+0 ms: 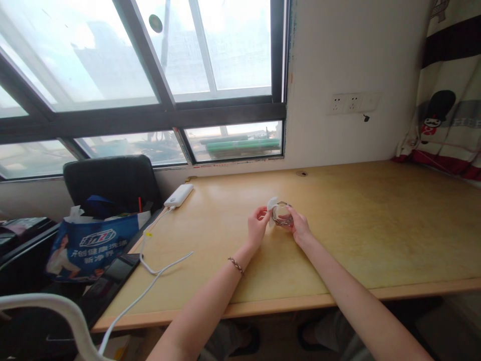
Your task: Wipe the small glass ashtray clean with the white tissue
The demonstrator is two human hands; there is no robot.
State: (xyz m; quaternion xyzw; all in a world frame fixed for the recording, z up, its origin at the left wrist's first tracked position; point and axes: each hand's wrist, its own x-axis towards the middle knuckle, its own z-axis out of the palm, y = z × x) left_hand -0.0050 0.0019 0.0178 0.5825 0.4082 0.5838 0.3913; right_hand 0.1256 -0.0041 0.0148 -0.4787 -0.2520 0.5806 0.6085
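Observation:
Over the middle of the table, my right hand (299, 227) grips the right side of a small clear glass dish (282, 214) with a faceted rim. The dish is tilted so that its round opening faces me. At its left side, my left hand (259, 223) pinches a white tissue (272, 203) against the rim. Part of the tissue sticks up above the fingers. Fingers on both hands hide parts of the dish's edge.
A white power bank (179, 195) lies at the table's back left, with a white cable (164, 272) running toward the front. Left of the wooden table (361, 225) stand a black chair (112, 180) and a blue bag (95, 245). Wall sockets (353, 103) are behind.

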